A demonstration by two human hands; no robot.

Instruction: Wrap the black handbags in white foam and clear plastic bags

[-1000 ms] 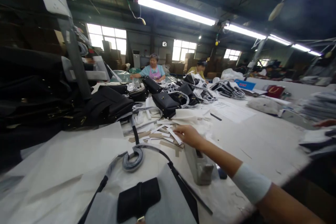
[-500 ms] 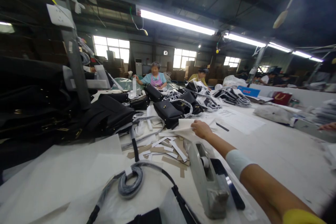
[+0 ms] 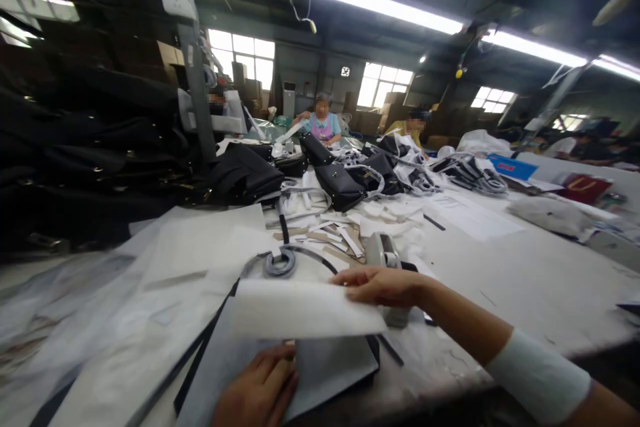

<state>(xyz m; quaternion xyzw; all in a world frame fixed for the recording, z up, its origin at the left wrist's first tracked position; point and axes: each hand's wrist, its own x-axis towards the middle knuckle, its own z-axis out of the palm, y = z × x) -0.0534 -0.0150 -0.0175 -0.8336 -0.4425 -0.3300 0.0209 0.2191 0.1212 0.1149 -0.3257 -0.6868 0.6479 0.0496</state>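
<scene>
My right hand (image 3: pixel 373 285) pinches the top right edge of a white sheet of thin wrapping material (image 3: pixel 305 310). The sheet spans a black bag (image 3: pixel 370 355) lying at the table's near side, its face covered by pale grey-white paper (image 3: pixel 340 363). Just under the sheet's lower edge, my left hand (image 3: pixel 260 387) rests on that covering with its fingers curled together. A small light piece shows at its fingertips, too small to name. Behind the bag sits its plastic-wrapped strap, with a coiled part (image 3: pixel 280 263). A grey tape dispenser (image 3: pixel 383 250) stands beyond my right hand, partly hidden by it.
Black bags (image 3: pixel 340 187) are piled across the table's back, with a larger dark heap (image 3: pixel 100 153) at left. Paper and card strips (image 3: pixel 345 239) lie behind the dispenser. White sheets (image 3: pixel 200 240) spread at left. Two co-workers, including a person in a pink apron (image 3: pixel 323 130), sit opposite.
My right hand has drawn back from the paper pile to the near bag, bringing a white sheet. My left hand has come into view on the bag. The view has tilted down and turned left.
</scene>
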